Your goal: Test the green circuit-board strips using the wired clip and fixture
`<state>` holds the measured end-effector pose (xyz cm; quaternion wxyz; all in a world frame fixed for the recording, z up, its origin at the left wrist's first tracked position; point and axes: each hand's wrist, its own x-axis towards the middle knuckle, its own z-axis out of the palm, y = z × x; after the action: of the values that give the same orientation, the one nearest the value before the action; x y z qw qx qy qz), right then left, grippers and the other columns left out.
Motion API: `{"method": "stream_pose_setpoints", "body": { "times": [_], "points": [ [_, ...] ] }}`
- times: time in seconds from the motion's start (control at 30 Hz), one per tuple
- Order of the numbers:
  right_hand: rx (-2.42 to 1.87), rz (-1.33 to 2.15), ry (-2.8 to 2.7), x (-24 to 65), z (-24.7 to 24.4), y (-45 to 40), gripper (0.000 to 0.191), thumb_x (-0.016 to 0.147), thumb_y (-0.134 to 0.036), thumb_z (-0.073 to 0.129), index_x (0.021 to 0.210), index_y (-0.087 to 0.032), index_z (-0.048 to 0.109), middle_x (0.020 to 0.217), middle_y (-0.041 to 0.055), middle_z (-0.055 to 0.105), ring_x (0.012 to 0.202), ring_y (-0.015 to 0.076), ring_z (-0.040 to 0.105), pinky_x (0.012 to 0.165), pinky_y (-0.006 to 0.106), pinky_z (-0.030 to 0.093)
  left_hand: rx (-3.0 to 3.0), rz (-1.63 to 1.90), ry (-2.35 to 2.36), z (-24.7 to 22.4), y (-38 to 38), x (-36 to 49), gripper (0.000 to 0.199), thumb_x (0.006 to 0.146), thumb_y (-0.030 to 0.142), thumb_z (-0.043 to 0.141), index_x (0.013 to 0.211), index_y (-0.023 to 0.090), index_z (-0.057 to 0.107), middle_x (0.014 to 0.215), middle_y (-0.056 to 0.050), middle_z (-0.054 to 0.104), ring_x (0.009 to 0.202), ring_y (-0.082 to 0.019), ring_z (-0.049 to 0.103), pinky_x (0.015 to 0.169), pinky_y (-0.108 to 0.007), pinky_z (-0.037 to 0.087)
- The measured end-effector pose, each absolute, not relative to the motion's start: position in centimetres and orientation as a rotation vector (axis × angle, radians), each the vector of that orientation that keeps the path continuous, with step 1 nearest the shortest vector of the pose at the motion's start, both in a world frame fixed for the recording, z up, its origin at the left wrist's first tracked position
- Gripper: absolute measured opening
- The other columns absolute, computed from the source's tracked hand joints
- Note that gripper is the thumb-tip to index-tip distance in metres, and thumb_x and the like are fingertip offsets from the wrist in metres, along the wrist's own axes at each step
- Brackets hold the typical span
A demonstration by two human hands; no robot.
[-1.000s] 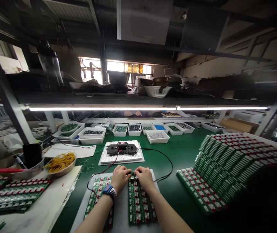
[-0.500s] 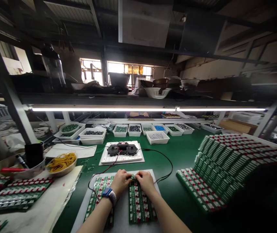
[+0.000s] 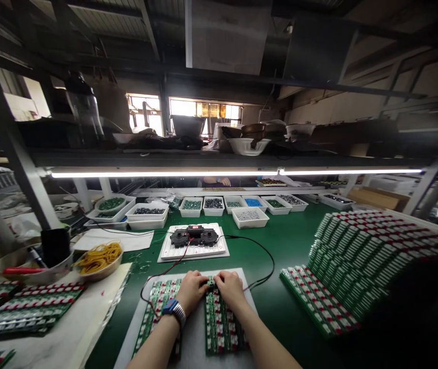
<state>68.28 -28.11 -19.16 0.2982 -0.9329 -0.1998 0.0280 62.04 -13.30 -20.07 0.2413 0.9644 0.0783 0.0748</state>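
My left hand (image 3: 191, 291) and my right hand (image 3: 229, 287) meet at the top end of a green circuit board panel (image 3: 215, 323) with white and red parts. Fingers of both hands pinch the panel's upper edge. A second panel (image 3: 153, 307) lies to the left, partly under my left forearm, which wears a blue watch (image 3: 171, 307). Both panels rest on a pale board (image 3: 195, 333). Beyond my hands, a black device (image 3: 194, 236) with red and black wires sits on a white tray (image 3: 165, 251).
Tall stacked panels (image 3: 360, 256) stand at the right, with a lower pile (image 3: 318, 300) beside them. White bins of small parts (image 3: 250, 217) line the back. A bowl of yellow rubber bands (image 3: 99, 259) sits left. Behind, a person's hand (image 3: 224, 181) shows.
My hands stay at the panel's top end with almost no movement. The view has shifted slightly. The other person's hand behind the bench has moved a little.
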Motion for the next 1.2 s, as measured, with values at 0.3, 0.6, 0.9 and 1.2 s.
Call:
{"method": "stream_pose_setpoints", "body": {
  "times": [0.3,0.6,0.9,1.2],
  "points": [
    [-2.546,0.013,-0.513,67.9,-19.2,-27.6,0.022,0.091,-0.028,0.052,0.081,-0.023,0.071,0.090,0.0056,0.074,0.098,0.0245,0.061,0.077,0.030,0.035,2.607,0.219,0.216,-20.1,-13.4,61.9,0.025,0.085,0.027,0.062,0.104,0.021,0.076,0.096,-0.006,0.069,0.099,-0.022,0.056,0.091,-0.028,0.042],
    [-2.558,-0.069,-0.552,67.1,-18.7,-27.3,0.020,0.090,-0.036,0.058,0.080,-0.023,0.068,0.089,0.0046,0.074,0.098,0.0261,0.060,0.078,0.033,0.034,2.600,0.247,0.206,-20.4,-13.3,61.9,0.023,0.084,0.025,0.061,0.101,0.024,0.076,0.091,-0.005,0.068,0.096,-0.022,0.056,0.088,-0.029,0.042],
    [-2.569,-0.130,-0.534,67.0,-19.1,-27.5,0.024,0.093,-0.032,0.052,0.081,-0.023,0.070,0.089,0.0049,0.074,0.097,0.0257,0.060,0.079,0.034,0.034,2.584,0.252,0.225,-20.4,-13.4,61.8,0.024,0.083,0.025,0.062,0.103,0.020,0.075,0.095,-0.007,0.069,0.100,-0.023,0.056,0.091,-0.030,0.042],
    [-2.565,-0.103,-0.535,67.1,-19.1,-27.7,0.024,0.093,-0.032,0.052,0.081,-0.023,0.071,0.090,0.0047,0.074,0.099,0.0262,0.060,0.079,0.034,0.034,2.587,0.252,0.226,-20.3,-13.4,61.8,0.025,0.083,0.027,0.062,0.102,0.020,0.075,0.096,-0.007,0.069,0.100,-0.023,0.057,0.092,-0.030,0.042]
  ]
}}
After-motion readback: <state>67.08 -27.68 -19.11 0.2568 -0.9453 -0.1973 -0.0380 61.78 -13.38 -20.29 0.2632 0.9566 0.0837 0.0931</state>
